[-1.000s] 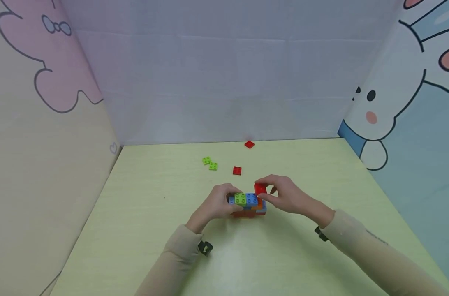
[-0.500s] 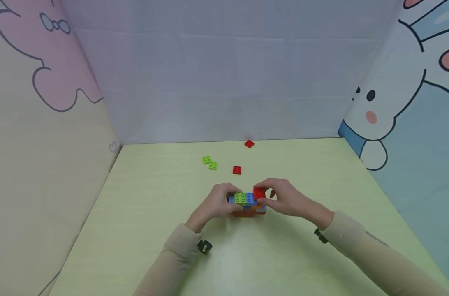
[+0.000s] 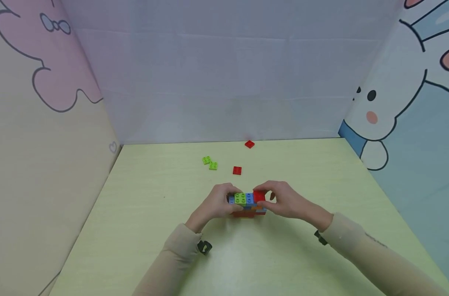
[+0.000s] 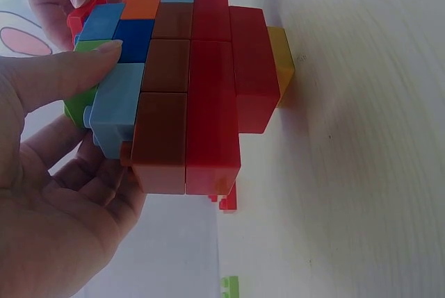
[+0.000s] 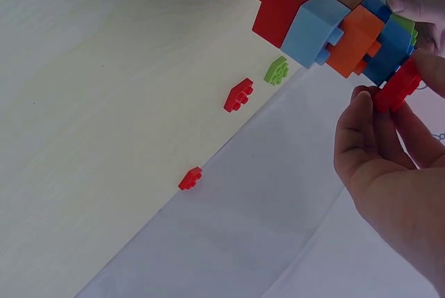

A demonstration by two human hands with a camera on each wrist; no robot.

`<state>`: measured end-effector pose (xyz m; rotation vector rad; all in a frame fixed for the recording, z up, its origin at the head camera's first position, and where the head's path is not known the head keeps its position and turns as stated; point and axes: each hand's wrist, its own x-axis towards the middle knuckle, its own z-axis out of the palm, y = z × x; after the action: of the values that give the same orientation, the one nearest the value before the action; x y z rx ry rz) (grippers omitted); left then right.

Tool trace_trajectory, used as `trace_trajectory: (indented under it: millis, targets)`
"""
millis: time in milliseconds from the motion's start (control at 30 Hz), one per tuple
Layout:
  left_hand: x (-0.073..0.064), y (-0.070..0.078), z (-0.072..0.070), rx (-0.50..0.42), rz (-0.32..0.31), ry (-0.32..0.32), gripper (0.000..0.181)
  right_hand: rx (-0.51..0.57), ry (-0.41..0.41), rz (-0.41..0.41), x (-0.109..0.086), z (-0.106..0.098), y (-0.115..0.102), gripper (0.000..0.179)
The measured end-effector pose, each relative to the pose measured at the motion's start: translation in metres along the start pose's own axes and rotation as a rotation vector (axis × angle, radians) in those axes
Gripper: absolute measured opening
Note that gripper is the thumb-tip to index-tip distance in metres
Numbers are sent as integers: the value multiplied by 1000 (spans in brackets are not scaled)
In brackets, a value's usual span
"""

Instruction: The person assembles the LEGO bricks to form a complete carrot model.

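Note:
A stepped stack of toy building bricks [image 4: 208, 96] in red, brown, blue and orange stands on the table, with a yellow brick [image 4: 281, 62] at its base. My left hand [image 3: 220, 201] holds its upper left side, thumb on the front face and fingers behind. A green brick [image 3: 240, 199] and a blue brick [image 3: 249, 199] form the top row, studs up. Between thumb and fingers, my right hand [image 3: 283, 200] pinches a red brick [image 5: 400, 86] against the top right end, beside the blue one. Whether its underside is fully seated cannot be seen.
Behind the stack lie two loose flat green bricks [image 3: 213, 165], a flat red brick [image 3: 237, 170] and another red brick [image 3: 249, 144] near the back wall [image 3: 224, 82]. Printed side walls [image 3: 406, 123] border the pale table [image 3: 154, 230].
The red brick in my right hand has come down and slightly left, from above the stack's right end onto its top. My left hand has stayed in place.

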<state>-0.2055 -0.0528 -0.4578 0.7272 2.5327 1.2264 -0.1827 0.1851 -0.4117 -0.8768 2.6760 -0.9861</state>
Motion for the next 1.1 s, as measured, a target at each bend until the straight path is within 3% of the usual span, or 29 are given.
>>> trace_trajectory:
  millis: [567, 1100]
  targets:
    - [0, -1, 0, 6, 55, 8, 28, -64, -18, -42, 4, 0, -1, 36]
    - [1, -2, 0, -11, 50, 2, 28, -95, -36, -45, 8, -2, -4, 40]
